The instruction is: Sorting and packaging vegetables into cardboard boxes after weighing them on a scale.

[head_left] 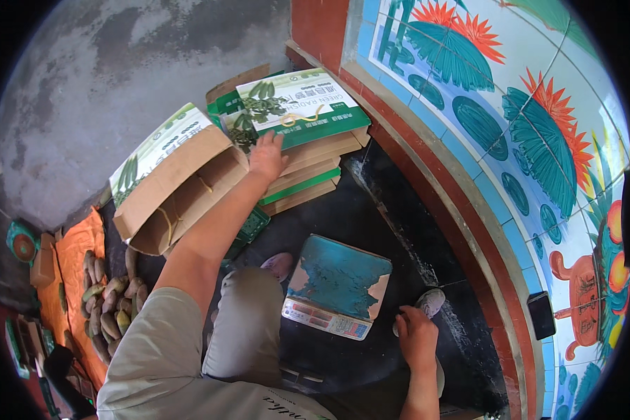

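Cardboard stack (311, 162): located ahead, several cartons high, with the white-and-green top carton (322, 124) uppermost; open carton (169, 175): tilted, just left of the stack, mouth facing the near side; left hand (267, 157): fingers extended at the top carton's edge, grip cannot be determined; right hand (418, 337): released, fingers loosely bent, near a shoe (431, 302); progress, as judged: stacking is done for several cartons; the open carton remains unclosed; elongated roots (112, 311) remain loose on the orange sheet (84, 245); the scale (339, 276) bears no load.
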